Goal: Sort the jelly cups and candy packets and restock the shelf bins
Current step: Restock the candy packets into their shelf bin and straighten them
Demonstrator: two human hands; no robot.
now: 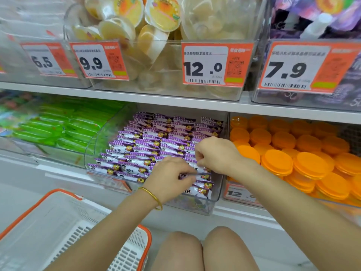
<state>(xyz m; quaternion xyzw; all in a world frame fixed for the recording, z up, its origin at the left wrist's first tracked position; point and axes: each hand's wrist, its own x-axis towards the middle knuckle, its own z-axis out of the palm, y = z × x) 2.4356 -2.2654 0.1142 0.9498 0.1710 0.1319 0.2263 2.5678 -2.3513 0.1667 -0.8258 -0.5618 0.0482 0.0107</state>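
Rows of purple-and-white candy packets point(136, 145) fill a clear plastic bin point(214, 200) on the lower shelf. My left hand point(168, 177), with a gold bangle on the wrist, pinches the edge of one purple packet point(203, 176) at the bin's front right. My right hand point(216, 153) is curled just above it, fingers closed on a packet's top edge in the same row. Yellow jelly cups point(125, 22) sit in a clear bin on the upper shelf.
Orange-lidded jelly cups point(293, 155) fill the bin to the right, green packets point(64, 126) the bin to the left. A white basket with an orange rim point(58, 194) stands at my lower left. Price tags hang on the upper bins. My knees show at the bottom.
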